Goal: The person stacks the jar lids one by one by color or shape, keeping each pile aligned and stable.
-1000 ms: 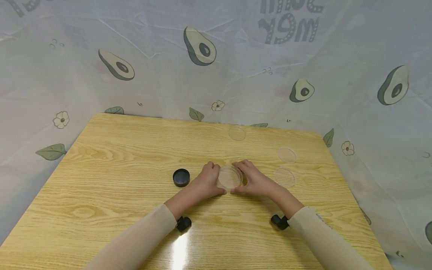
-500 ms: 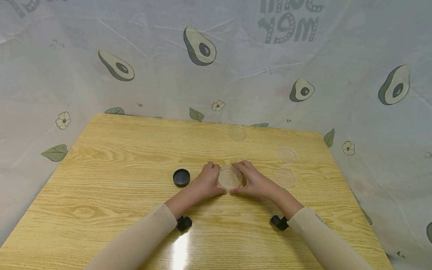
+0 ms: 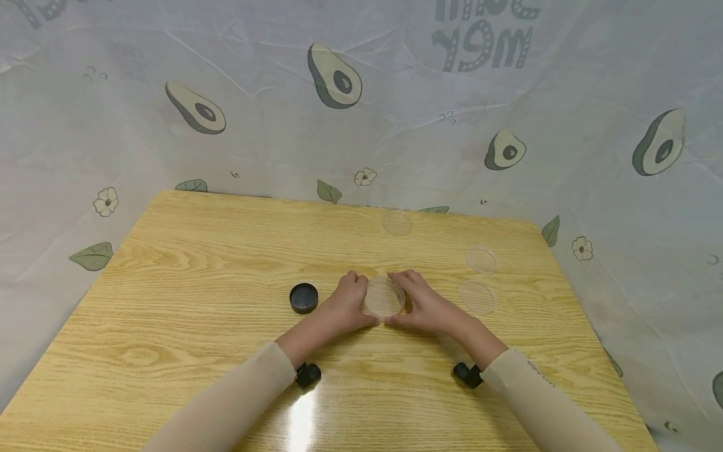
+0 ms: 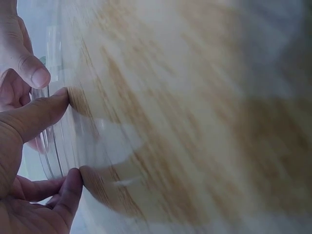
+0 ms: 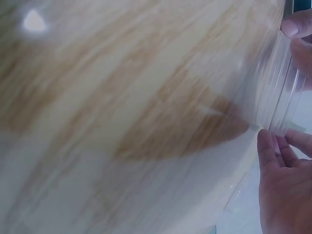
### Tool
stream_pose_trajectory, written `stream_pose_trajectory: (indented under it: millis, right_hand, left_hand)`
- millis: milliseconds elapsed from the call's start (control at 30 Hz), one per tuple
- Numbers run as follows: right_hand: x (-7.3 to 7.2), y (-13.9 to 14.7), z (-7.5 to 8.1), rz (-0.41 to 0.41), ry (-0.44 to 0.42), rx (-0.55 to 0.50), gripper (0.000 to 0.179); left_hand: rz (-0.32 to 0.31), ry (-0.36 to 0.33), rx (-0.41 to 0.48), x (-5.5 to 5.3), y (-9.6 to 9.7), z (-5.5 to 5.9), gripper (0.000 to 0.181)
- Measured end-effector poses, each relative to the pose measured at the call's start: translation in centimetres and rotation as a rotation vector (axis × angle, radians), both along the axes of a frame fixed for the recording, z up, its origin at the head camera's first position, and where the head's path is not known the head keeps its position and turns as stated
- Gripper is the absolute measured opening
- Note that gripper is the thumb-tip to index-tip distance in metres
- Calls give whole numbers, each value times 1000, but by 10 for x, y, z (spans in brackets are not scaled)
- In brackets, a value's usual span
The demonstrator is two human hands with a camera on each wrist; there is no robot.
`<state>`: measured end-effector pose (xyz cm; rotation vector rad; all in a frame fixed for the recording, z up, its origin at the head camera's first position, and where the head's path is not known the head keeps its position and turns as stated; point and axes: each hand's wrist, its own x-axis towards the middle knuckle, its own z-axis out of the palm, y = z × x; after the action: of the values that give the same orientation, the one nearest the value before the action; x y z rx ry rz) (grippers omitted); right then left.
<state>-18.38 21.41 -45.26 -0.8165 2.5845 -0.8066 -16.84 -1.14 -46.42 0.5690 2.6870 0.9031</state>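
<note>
A clear round petri dish (image 3: 385, 297) rests on the table between both hands, its stacked transparent rims (image 4: 57, 141) showing in the left wrist view. My left hand (image 3: 348, 303) grips its left side, thumb at the near edge and fingers at the far edge. From the other side my right hand (image 3: 422, 301) holds the rim the same way, its fingertips (image 5: 263, 139) touching the dish at table level in the right wrist view. Left of the hands lies a shallow black round container (image 3: 304, 298).
Three faint clear discs lie on the wooden table (image 3: 214, 263): one at the back (image 3: 397, 222) and two to the right, a farther one (image 3: 481, 259) and a nearer one (image 3: 477, 297). A patterned cloth (image 3: 254, 125) hangs behind the table.
One second ago a second clear rim stuck out to the right of the petri dish; now the rims line up. Both hands keep nearly the same place.
</note>
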Motion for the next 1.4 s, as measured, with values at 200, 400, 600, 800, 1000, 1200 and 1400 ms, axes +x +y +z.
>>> stream_pose_trajectory:
  millis: [200,400,600,800,1000,1200,1400]
  right_hand:
    - [1,1,-2,-4,-2,5,95]
    - [3,3,-2,-9,-7,-7,98]
    - [5,6,-3,-31,-34,-9,103]
    - [13,23,-1,-77,-39,-25,106]
    - [20,45,-2,-137,33,-56,97]
    - [25,66,1,-221,115,-101,79]
    - [23,96,-5,-290,232,-177,67]
  left_hand:
    - [3,1,1,1,0,0,79]
    - [11,2,8,2,0,1,78]
    - [30,2,-6,5,2,2,79]
    - [61,9,-52,8,3,6,92]
    - [85,55,-81,5,8,26,117]
    - [-35,104,-41,-3,38,47,101]
    - [-174,53,-28,-6,85,55,87]
